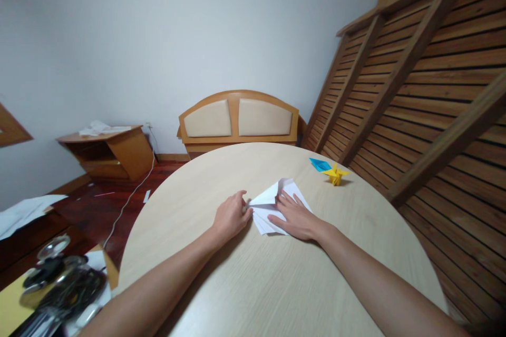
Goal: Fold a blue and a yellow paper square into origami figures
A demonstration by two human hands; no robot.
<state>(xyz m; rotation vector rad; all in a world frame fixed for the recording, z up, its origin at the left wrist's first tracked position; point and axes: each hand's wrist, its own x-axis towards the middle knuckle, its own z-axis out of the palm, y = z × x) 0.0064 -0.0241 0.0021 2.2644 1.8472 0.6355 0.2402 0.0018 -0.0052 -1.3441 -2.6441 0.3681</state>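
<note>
Mid-table on the round wooden table [245, 274], the left hand [231, 217] pinches the white folded paper [276, 202] at its point; the right hand [294, 218] lies spread flat, pinning it (likely steadying a crease).

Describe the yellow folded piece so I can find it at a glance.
On the round pale wooden table, look to the far right edge, beyond the right hand and the white paper. The yellow folded paper figure stands there, touching a flat blue paper piece; it alone is yellow and upright.
</note>
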